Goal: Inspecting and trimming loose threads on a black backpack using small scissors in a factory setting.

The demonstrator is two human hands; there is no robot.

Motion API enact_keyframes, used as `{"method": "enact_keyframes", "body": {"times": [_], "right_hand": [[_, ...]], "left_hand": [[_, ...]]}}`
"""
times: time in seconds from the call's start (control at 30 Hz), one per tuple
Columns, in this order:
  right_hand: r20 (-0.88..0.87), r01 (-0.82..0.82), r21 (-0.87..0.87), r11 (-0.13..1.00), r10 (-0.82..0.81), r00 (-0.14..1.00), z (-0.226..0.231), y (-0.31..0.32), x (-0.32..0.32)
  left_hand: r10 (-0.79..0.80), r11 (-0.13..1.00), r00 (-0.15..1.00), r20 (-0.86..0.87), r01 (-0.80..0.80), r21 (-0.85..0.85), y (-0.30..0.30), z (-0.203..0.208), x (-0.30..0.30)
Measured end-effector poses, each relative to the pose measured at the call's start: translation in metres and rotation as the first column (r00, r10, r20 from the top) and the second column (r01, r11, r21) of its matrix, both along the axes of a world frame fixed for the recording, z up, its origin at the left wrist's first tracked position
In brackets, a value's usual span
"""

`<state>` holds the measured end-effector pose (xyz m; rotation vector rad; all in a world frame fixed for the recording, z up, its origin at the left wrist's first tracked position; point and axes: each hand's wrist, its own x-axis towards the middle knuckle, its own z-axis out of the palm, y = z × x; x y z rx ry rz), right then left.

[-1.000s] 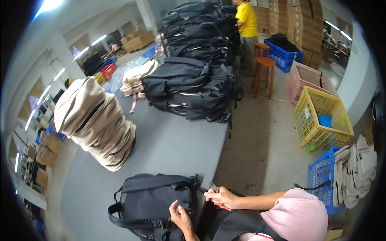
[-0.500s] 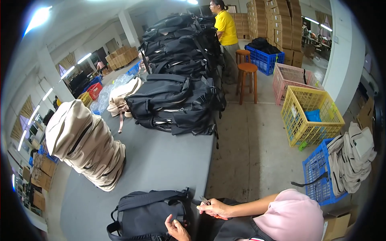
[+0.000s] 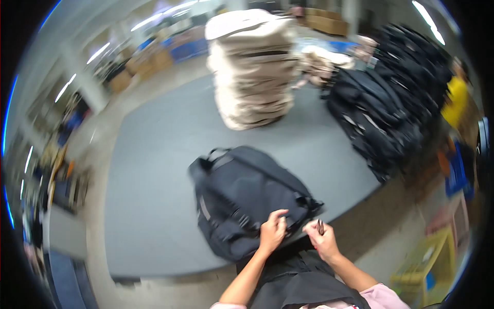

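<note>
The view has swung, putting the beige stack [image 3: 252,67] upper centre. At lower centre lies the black backpack [image 3: 244,180], left hand [image 3: 272,234] against it, grip unclear; right hand [image 3: 321,244] clasps snips [image 3: 320,227]. Blur hides any writing.

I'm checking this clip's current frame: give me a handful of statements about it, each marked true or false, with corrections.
1. The right hand holds a small, pointed metal tool. True.
2. The black fabric backpack hangs from a wall hook. False: it lies on the flat, grey-topped table.
3. The tall stack of cream fabric bags stands beyond the backpack. True.
4. The left hand is raised over the cream stack. False: it is at the backpack's near edge.
5. A person in a yellow top is at the picture's right. True.
</note>
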<state>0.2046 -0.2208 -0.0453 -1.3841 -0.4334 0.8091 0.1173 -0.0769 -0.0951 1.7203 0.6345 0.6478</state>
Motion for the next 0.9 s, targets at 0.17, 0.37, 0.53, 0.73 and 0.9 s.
{"method": "enact_keyframes", "body": {"times": [0.17,0.37,0.53,0.73,0.9], "right_hand": [[0.523,-0.537,0.114,0.836,0.409,0.748,0.095,0.159,0.015],[0.961,-0.394,-0.166,0.904,0.238,0.139,0.248,0.363,0.035],[0.830,-0.514,-0.314,0.798,0.494,0.261,0.232,0.301,0.018],[0.639,-0.632,-0.420,0.651,0.707,0.303,0.116,0.138,0.041],[0.523,-0.481,-0.418,0.771,0.637,0.566,0.076,0.070,0.047]], "left_hand": [[0.079,0.995,0.997,-0.007,-0.078,0.066,0.013,-0.014,-0.012],[0.063,0.994,0.997,0.047,-0.067,0.083,0.011,-0.001,0.000],[0.092,0.992,0.995,0.034,-0.094,0.088,0.008,-0.003,-0.008],[0.060,0.995,0.997,0.055,-0.064,0.081,0.003,-0.004,-0.011],[0.052,0.972,0.981,0.186,-0.007,-0.236,0.012,0.003,-0.008]]}}
